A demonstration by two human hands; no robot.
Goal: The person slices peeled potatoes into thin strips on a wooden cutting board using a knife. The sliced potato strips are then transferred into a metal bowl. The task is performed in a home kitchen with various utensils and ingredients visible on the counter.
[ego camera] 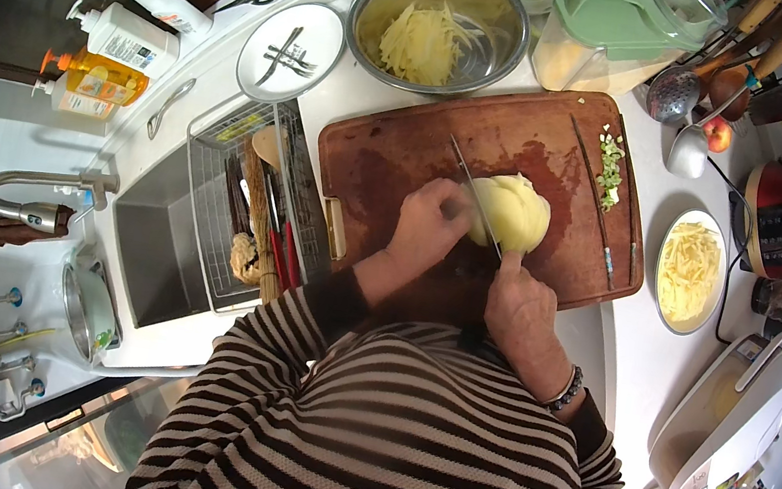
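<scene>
A kitchen knife [465,164], its blade seen nearly edge-on from above, stands over a wooden cutting board [406,140]. My right hand [524,306] grips its handle, which the fingers hide. Pale yellow potato slices [520,214], overlapping in a fanned heap, lie on the board right of the blade. On the blade's other side, my left hand [437,217] has its fingers curled against the potato, close to the steel. The piece under those fingers is mostly hidden. Wet patches darken the wood around the heap.
Chopped green-and-white bits [609,167] and two thin sticks [595,199] lie along the board's right side. Behind it stands a steel bowl [361,35] of shreds. A dish of yellow strips [690,270] sits right, near a rice cooker [721,423]. Left is a sink [156,240] with a wire rack.
</scene>
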